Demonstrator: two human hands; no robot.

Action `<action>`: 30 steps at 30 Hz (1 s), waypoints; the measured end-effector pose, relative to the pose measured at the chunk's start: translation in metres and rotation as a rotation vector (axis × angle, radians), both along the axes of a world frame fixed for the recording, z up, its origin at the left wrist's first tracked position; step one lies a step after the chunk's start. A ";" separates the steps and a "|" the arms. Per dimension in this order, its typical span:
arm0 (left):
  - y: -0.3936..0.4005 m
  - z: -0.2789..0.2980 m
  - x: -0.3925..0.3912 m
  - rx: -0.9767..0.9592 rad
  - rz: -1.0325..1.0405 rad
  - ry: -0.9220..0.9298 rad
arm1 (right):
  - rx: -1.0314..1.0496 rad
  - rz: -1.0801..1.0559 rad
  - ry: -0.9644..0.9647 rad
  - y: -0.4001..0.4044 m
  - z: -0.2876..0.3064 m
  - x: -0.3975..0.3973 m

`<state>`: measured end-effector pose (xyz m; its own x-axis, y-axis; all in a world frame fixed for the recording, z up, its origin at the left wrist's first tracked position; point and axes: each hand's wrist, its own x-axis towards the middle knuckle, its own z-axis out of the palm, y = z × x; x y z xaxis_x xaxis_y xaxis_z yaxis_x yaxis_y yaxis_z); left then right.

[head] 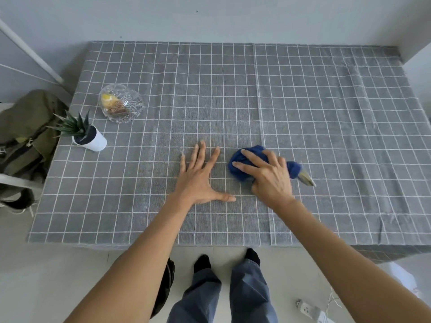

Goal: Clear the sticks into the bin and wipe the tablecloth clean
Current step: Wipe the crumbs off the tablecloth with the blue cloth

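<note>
A: What are the hands doing?
B: The left hand [200, 180] is lying flat on the grey checked tablecloth [326, 113], fingers spread and straight. The right hand [268, 176], just beside it, is gripping a bunched blue cloth [240, 166] against the fabric, fingers curled over it.
A: Anything else there?
B: A glass bowl [121, 106] and a potted plant [87, 136] are sitting at the far left.

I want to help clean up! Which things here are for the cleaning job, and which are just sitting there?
For the job: blue cloth under the right hand, tablecloth, left hand pressing it flat.
Just sitting: glass bowl, potted plant, green bag.
</note>
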<state>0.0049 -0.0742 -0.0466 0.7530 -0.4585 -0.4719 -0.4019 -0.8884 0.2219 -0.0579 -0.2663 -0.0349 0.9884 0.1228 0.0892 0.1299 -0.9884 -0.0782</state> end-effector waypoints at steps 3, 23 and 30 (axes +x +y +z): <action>0.000 0.001 0.002 -0.010 0.012 0.002 | 0.038 -0.033 0.023 0.012 -0.007 -0.004; 0.033 0.007 -0.017 -0.098 0.110 0.002 | 0.145 -0.190 -0.079 -0.009 0.003 -0.031; 0.057 0.004 -0.030 -0.032 0.172 -0.038 | 0.128 -0.021 0.050 0.071 0.004 0.001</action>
<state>-0.0255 -0.0172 -0.0429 0.8387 -0.3358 -0.4288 -0.2534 -0.9375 0.2385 -0.0569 -0.1952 -0.0309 0.9942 0.0928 0.0535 0.1020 -0.9724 -0.2097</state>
